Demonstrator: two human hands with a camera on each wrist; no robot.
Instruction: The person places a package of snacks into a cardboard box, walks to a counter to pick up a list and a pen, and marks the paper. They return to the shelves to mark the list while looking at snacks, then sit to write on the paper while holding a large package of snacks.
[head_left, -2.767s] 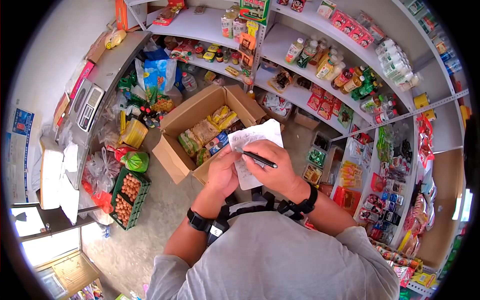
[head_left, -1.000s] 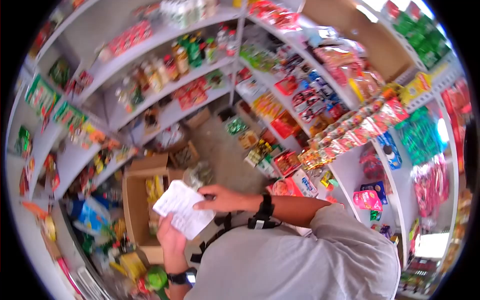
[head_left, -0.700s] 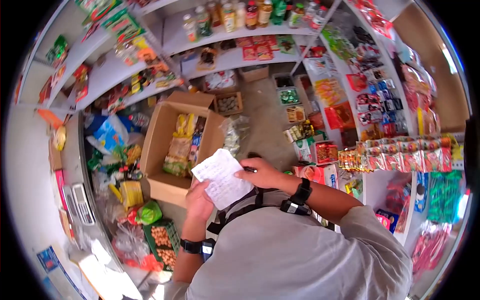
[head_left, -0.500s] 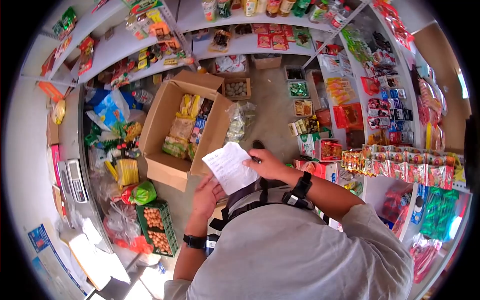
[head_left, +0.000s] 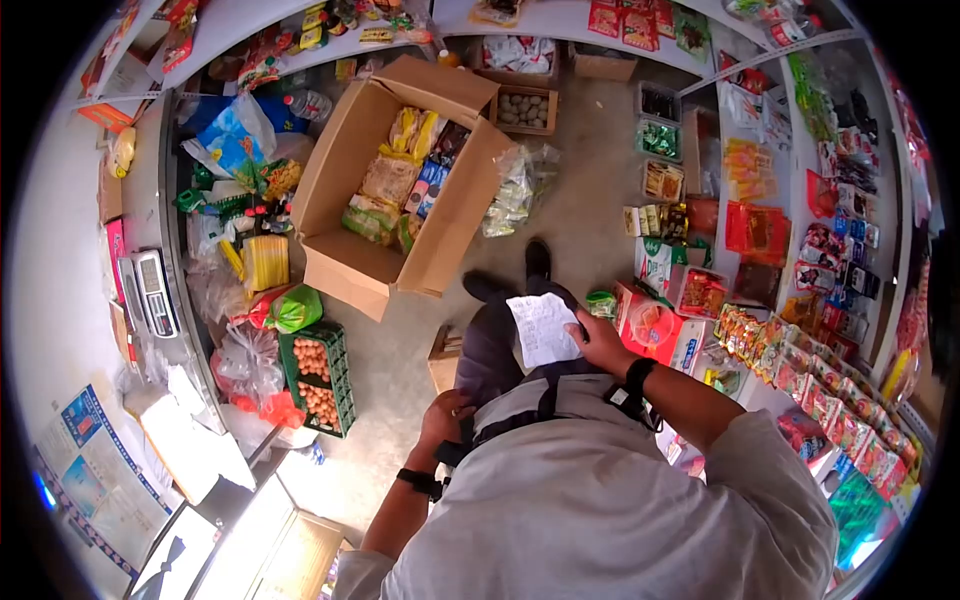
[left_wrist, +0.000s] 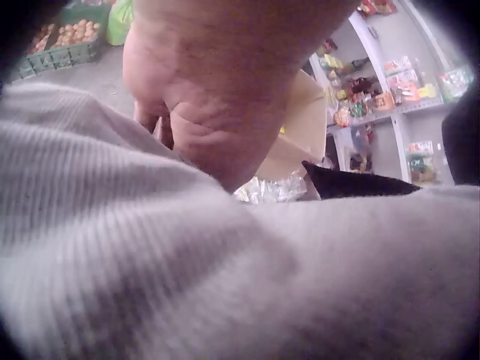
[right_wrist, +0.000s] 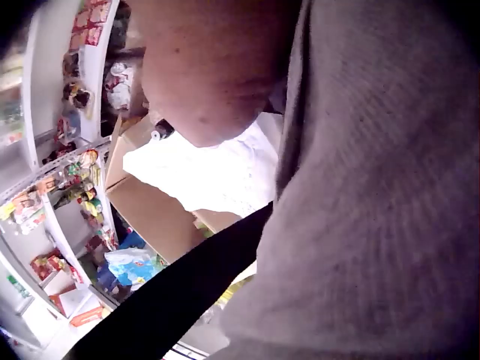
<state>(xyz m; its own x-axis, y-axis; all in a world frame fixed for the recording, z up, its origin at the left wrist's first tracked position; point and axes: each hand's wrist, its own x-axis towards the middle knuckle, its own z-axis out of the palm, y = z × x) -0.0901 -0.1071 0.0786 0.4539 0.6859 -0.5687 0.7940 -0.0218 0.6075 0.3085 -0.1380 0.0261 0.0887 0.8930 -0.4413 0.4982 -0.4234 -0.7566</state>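
A creased sheet of paper with handwriting [head_left: 545,330] is held at waist height in my right hand [head_left: 602,343], thumb over its right edge. In the right wrist view the same paper [right_wrist: 210,169] looks washed out with light, and the end of a black pen [right_wrist: 160,130] pokes out beside the hand. My left hand [head_left: 447,415] is off the paper, down at the left hip by the dark trousers [head_left: 487,350]. The left wrist view shows the back of that hand [left_wrist: 210,97] close to the grey shirt [left_wrist: 150,247]; its fingers are mostly hidden.
An open cardboard box [head_left: 340,270] with packaged food stands on the floor ahead. A clear bag of packets [head_left: 515,190] lies beside it. Left are a green crate of eggs [head_left: 345,400] and a scale [head_left: 153,290] on the counter. Stocked shelves [head_left: 790,130] and a red box [head_left: 645,325] line the right.
The right hand stopped writing and kept the paper and pen. The left hand let go of the paper and dropped to the hip. The view swung right, then back, and tilted down.
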